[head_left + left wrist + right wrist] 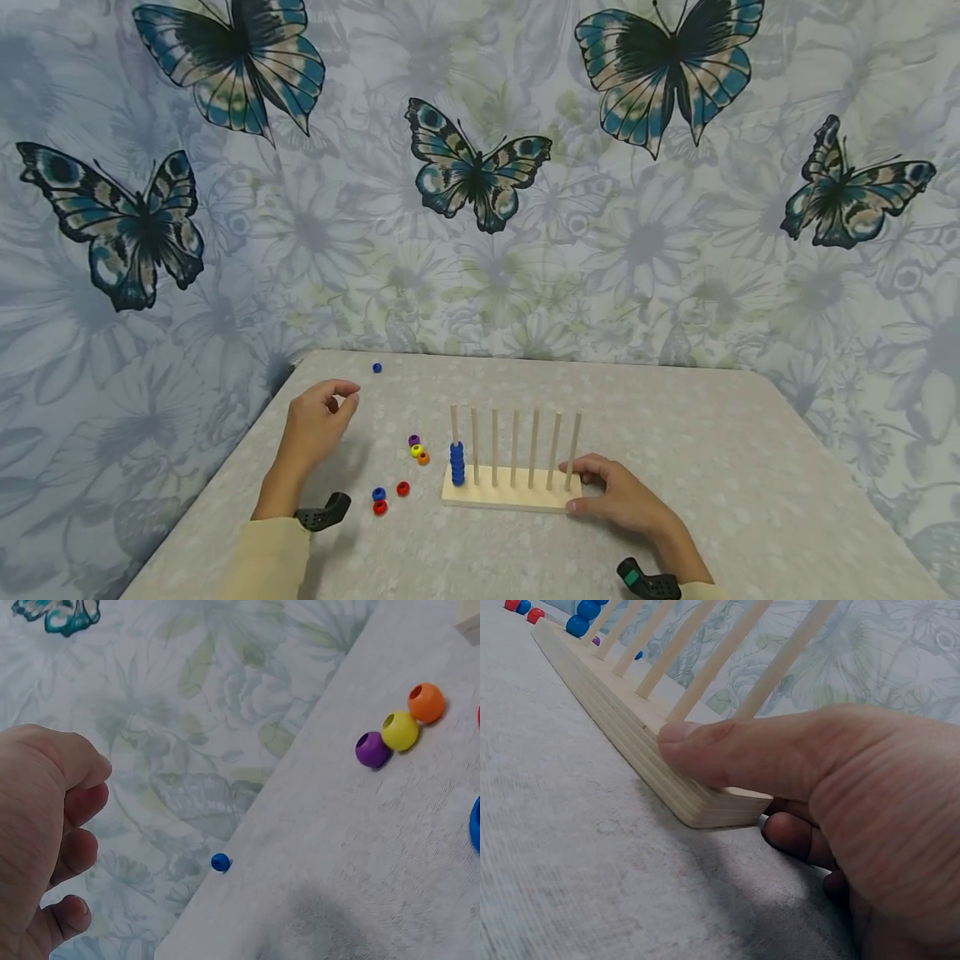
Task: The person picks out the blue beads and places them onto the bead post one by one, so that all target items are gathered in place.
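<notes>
My left hand (pixel 313 427) is raised over the left side of the table, its fingers loosely bent and nothing seen between them. Beyond its fingertips, near the far edge, lies a lone blue bead (pixel 377 367), apart from the hand. My right hand (pixel 628 500) grips the right end of a wooden peg stand (pixel 510 497), with the thumb on its near side in the right wrist view. Several blue beads (pixel 457 464) are stacked on the leftmost peg; the other pegs are bare.
Left of the stand, purple (pixel 414 440), yellow (pixel 417 451) and orange (pixel 423 458) beads lie close together. Nearer are another blue bead (pixel 378 494) and two red beads (pixel 403 488). A butterfly-print cloth (pixel 480 283) hangs behind the table (pixel 712 442).
</notes>
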The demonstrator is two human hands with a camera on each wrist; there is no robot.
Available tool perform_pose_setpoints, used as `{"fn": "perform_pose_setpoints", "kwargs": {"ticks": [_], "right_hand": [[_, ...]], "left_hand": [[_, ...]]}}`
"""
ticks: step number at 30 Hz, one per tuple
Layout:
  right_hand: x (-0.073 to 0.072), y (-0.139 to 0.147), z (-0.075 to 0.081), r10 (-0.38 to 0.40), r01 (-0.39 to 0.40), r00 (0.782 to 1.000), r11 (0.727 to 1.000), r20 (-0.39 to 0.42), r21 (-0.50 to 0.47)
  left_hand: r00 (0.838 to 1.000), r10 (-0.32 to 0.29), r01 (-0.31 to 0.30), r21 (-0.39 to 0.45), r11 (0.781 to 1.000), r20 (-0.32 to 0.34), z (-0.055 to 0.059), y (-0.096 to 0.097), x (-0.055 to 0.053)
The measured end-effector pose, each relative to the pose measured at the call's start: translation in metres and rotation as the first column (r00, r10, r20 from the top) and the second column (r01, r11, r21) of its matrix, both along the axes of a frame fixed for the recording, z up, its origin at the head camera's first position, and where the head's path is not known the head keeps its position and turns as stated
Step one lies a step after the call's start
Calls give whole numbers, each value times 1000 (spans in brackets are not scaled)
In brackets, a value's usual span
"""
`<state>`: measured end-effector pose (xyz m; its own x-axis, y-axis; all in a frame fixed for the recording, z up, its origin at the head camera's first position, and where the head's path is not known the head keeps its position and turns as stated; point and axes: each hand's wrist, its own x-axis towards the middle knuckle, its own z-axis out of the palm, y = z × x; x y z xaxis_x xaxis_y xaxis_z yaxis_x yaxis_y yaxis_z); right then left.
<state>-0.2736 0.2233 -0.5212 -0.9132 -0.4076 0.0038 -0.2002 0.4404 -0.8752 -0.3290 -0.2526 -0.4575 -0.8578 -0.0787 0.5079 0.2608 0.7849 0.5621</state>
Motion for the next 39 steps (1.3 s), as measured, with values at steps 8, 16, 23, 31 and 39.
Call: {"fn": "perform_pose_setpoints", "kwargs": {"ticks": [8,16,23,31,39], "right_hand": [[0,-2,-1,-3,3,1000,1000,7,-13],[-1,2,5,-24,24,1000,1000,-10,15],[0,1,1,-1,2,1000,999,18,-42],[2,5,4,4,-4,1000,998,12,-67],[0,4,0,15,-13,1000,997,17,-74]], "left_hand": [[998,-6,4,-30,1000,-65,3,-11,-17],[998,-8,5,-56,998,-58,3,-14,-26],[999,-31,29,-60,998,-35,7,-23,-46],[995,-69,72,-37,997,65,3,-15,-80],[984,-33,44,-57,997,175,-14,-21,-105]]}}
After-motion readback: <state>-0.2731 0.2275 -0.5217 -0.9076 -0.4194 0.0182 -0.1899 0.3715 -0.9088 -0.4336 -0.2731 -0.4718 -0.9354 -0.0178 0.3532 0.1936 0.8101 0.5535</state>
